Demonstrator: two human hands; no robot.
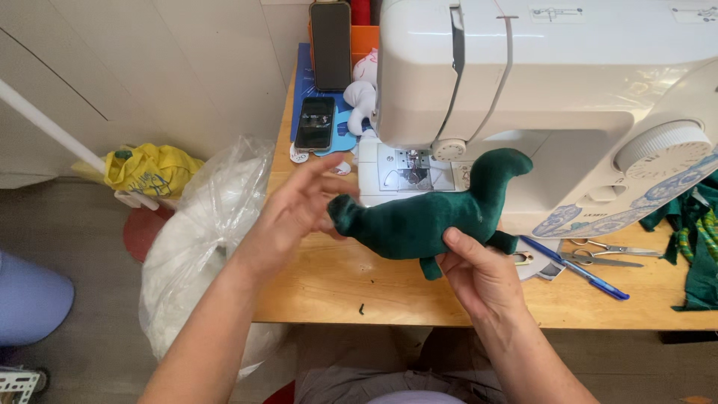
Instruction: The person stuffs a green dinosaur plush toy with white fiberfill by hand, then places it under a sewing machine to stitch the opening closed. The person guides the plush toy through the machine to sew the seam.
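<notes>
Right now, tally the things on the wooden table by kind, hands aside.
Sewing machine: 1
Green stuffed toy, held by the right hand, the left hand at its end: 1
Phones: 2
Scissors: 1
Blue pen: 1
White soft toy: 1
Green fabric pile: 1
Total: 8

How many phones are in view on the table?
2. One phone stands upright against an orange holder at the back of the table. Another phone lies flat on a blue mat in front of it. The sewing machine may hide others.
</notes>
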